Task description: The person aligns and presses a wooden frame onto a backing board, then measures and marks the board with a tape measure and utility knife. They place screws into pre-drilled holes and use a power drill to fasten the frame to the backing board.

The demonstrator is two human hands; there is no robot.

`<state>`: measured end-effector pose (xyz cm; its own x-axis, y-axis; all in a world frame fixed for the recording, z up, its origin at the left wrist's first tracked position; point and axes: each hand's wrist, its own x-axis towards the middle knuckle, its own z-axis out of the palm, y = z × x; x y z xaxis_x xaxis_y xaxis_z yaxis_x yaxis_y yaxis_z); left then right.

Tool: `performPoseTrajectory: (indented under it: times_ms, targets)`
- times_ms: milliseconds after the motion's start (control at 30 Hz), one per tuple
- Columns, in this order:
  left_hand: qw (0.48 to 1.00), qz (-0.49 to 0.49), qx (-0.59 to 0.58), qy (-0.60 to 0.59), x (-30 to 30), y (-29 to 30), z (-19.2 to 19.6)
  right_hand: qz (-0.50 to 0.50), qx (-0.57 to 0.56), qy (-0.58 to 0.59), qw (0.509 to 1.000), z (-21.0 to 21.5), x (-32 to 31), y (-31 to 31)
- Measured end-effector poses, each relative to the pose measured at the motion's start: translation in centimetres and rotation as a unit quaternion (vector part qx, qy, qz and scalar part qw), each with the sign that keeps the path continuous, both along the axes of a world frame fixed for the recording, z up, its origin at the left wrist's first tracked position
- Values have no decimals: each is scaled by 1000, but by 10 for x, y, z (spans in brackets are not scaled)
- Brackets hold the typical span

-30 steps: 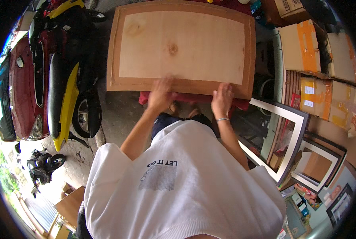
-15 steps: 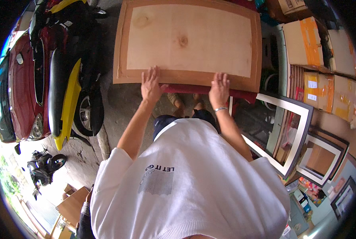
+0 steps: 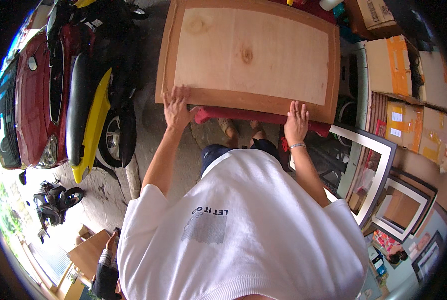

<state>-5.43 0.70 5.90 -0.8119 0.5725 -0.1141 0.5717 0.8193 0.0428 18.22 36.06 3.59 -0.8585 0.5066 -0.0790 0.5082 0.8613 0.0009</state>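
Wooden panel (image 3: 253,55), hands (image 3: 177,111) (image 3: 297,126) at near edge (image 3: 238,97)

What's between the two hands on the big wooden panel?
Between the left hand and the right hand, the head view shows the brown border of the wooden panel, with red cloth peeking out below its edge.
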Motion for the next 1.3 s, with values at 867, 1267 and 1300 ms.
performPoseTrajectory:
  times_ms: [867, 1267, 1300]
  targets:
    - [887, 335, 229, -222, -96, -103, -89, -59, 55, -8, 997, 9, 44, 95]
    - [903, 321, 161, -236, -98, -81, -72, -116, 51, 47, 991, -2, 41, 97]
    - [908, 323, 153, -218, -98, -93, -83, -122, 35, 62, 990, -3, 27, 84]
